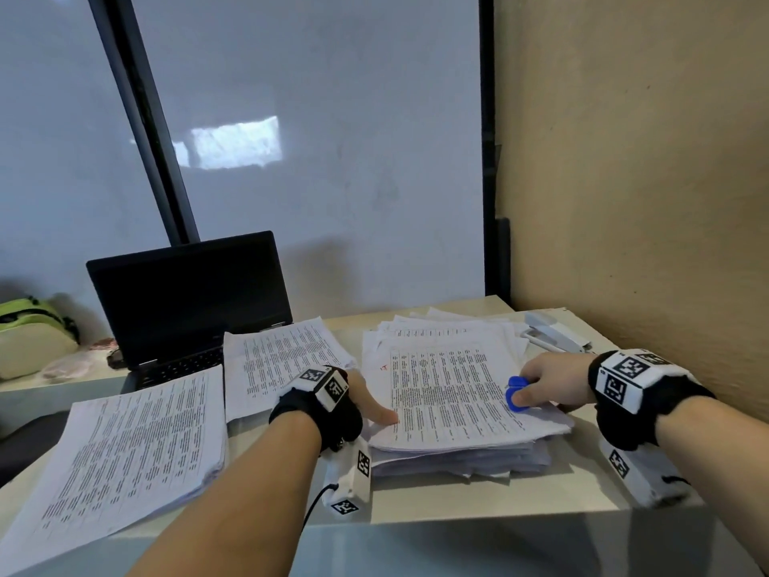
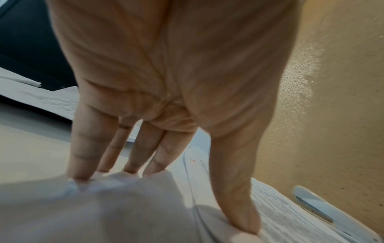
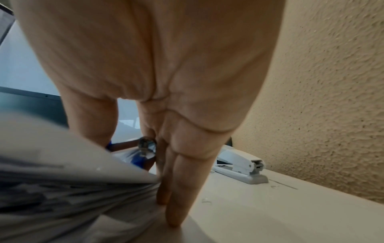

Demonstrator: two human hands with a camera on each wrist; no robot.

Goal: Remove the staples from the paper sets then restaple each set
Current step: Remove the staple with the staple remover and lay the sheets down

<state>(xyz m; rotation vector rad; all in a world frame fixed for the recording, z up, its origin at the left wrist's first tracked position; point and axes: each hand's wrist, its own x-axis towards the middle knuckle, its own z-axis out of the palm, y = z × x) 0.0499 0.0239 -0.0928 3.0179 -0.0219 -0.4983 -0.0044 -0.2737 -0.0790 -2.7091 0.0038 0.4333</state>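
A thick stack of printed paper sets (image 1: pixel 451 406) lies on the table right of centre. My left hand (image 1: pixel 376 406) grips the left edge of the top set (image 2: pixel 124 205): thumb (image 2: pixel 234 189) on top, fingers (image 2: pixel 83 148) tucked under the sheets. My right hand (image 1: pixel 537 389) is at the stack's right edge and pinches a blue staple remover (image 1: pixel 516 395) between thumb and forefinger. In the right wrist view the staple remover (image 3: pixel 139 159) shows behind the palm, and the other fingers (image 3: pixel 180 189) point down beside the stack (image 3: pixel 62 172) to the tabletop. A white stapler (image 1: pixel 553 333) sits by the wall.
Two more paper sets lie to the left, one near the table's front edge (image 1: pixel 125 451) and one (image 1: pixel 279 360) partly over the keyboard of an open black laptop (image 1: pixel 187 301). A green bag (image 1: pixel 29 331) sits far left. A textured wall (image 1: pixel 645 202) bounds the table (image 1: pixel 478 501) on the right.
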